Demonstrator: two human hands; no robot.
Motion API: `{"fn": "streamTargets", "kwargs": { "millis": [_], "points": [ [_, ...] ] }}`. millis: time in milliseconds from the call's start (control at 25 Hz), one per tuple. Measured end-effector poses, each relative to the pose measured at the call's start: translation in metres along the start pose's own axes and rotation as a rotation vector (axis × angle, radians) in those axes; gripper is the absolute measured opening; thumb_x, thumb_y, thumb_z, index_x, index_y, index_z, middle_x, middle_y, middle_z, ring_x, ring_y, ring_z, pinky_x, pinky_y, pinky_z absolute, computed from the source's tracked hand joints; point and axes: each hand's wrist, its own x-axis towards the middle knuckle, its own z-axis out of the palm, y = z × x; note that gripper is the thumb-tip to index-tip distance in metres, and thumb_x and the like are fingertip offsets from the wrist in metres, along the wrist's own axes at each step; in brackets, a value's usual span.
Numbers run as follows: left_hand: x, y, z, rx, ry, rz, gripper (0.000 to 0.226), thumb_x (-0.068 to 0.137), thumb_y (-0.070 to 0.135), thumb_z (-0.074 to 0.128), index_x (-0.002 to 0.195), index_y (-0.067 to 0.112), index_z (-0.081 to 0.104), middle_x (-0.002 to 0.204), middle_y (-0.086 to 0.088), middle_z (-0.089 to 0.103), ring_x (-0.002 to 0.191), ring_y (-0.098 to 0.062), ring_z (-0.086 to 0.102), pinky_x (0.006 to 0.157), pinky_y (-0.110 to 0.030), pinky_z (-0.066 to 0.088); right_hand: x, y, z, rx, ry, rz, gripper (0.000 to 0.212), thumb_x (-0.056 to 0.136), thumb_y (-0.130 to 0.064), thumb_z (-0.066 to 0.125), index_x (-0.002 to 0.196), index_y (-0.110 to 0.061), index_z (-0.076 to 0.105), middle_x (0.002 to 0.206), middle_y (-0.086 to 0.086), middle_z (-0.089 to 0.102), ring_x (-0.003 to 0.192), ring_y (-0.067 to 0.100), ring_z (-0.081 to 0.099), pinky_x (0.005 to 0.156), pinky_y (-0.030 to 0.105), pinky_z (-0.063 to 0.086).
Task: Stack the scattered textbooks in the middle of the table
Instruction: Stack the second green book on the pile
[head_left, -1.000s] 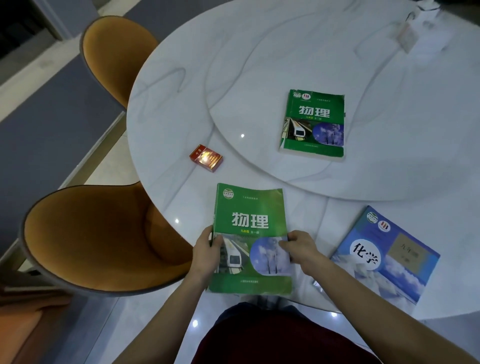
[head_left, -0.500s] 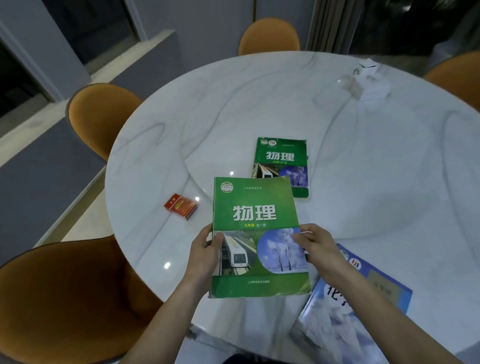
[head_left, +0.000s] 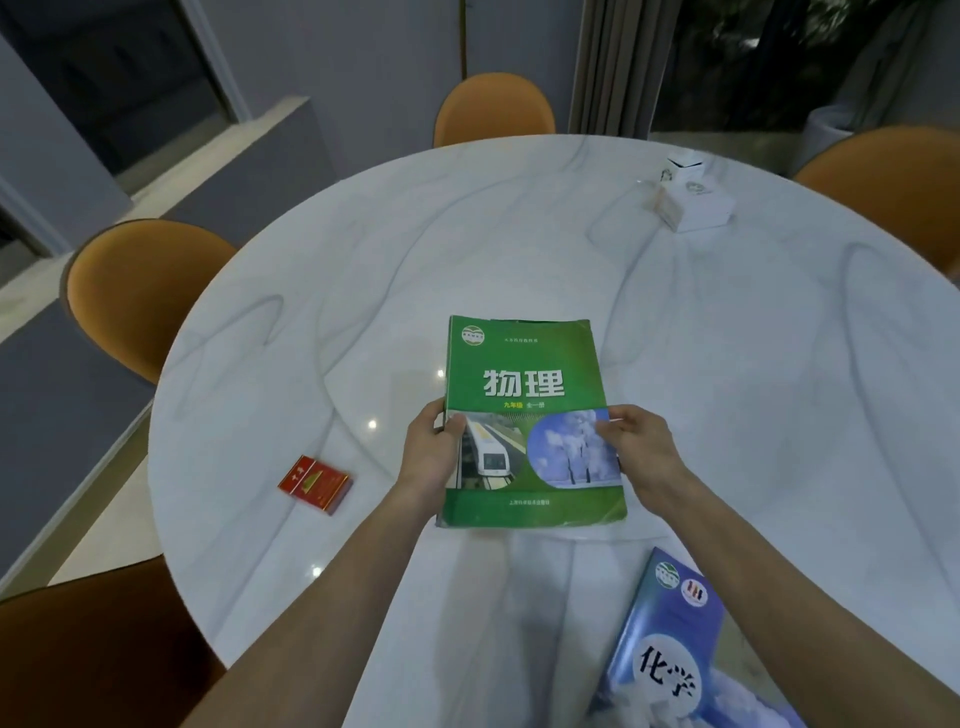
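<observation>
Green textbook (head_left: 524, 415): cover up, gripped by both hands over the middle of the table, its spine on the left and its title upright toward the person; whether it rests on anything beneath cannot be told.
Left hand (head_left: 434, 457): clasps the book's left edge about halfway along, thumb on the cover, the other fingers hidden under the book.
Right hand (head_left: 641, 447): grips the book's right edge, thumb and fingertips pressed on the cover by the round sky picture.
Blue textbook (head_left: 670, 654): lies flat at the near right of the table, cover up, turned at a slant, well apart from the green one; its near end runs out of the picture.
Red pack (head_left: 315, 484): a small red box lying flat, to the left of the left hand, near the table's left rim.
White boxes (head_left: 693, 200): a small cluster at the far right of the table.
Table (head_left: 519, 234): round, white marble-like top with grey veins.
Chairs (head_left: 140, 291): orange shells stand around the table at the left, far side, right and near left.
</observation>
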Motion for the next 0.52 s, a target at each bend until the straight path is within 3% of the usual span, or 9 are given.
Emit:
{"fn": "streamTargets", "kwargs": {
  "millis": [160, 320, 520],
  "points": [
    [0.064, 0.011, 0.020, 0.064, -0.013, 0.009, 0.028, 0.098, 0.012, 0.044, 0.124, 0.014, 0.054, 0.109, -0.012, 0.066, 0.098, -0.028, 0.064, 0.082, -0.038, 0.052, 0.055, -0.011, 0.014, -0.041, 0.111, 0.020, 0.012, 0.090, -0.002, 0.054, 0.094, -0.009, 0.063, 0.093, 0.014, 0.064, 0.086, 0.025, 0.059, 0.088, 0.040, 0.051],
    [0.124, 0.007, 0.035, 0.139, -0.027, -0.008, 0.030, 0.097, 0.015, 0.045, 0.126, 0.016, 0.053, 0.117, -0.014, 0.067, 0.104, -0.030, 0.064, 0.088, -0.042, 0.054, 0.104, -0.002, 0.026, -0.070, 0.199, 0.061, 0.020, 0.089, -0.004, 0.054, 0.105, -0.001, 0.066, 0.099, 0.017, 0.068, 0.088, 0.026, 0.061, 0.095, 0.047, 0.053],
    [0.164, -0.006, 0.046, 0.220, -0.045, -0.004, 0.032, 0.096, 0.014, 0.045, 0.127, 0.014, 0.053, 0.120, -0.015, 0.065, 0.105, -0.031, 0.064, 0.094, -0.047, 0.053, 0.137, 0.011, 0.033, -0.141, 0.250, 0.113, 0.027, 0.086, -0.006, 0.055, 0.110, -0.003, 0.067, 0.103, 0.018, 0.069, 0.088, 0.024, 0.060, 0.095, 0.043, 0.053]
  ]
}}
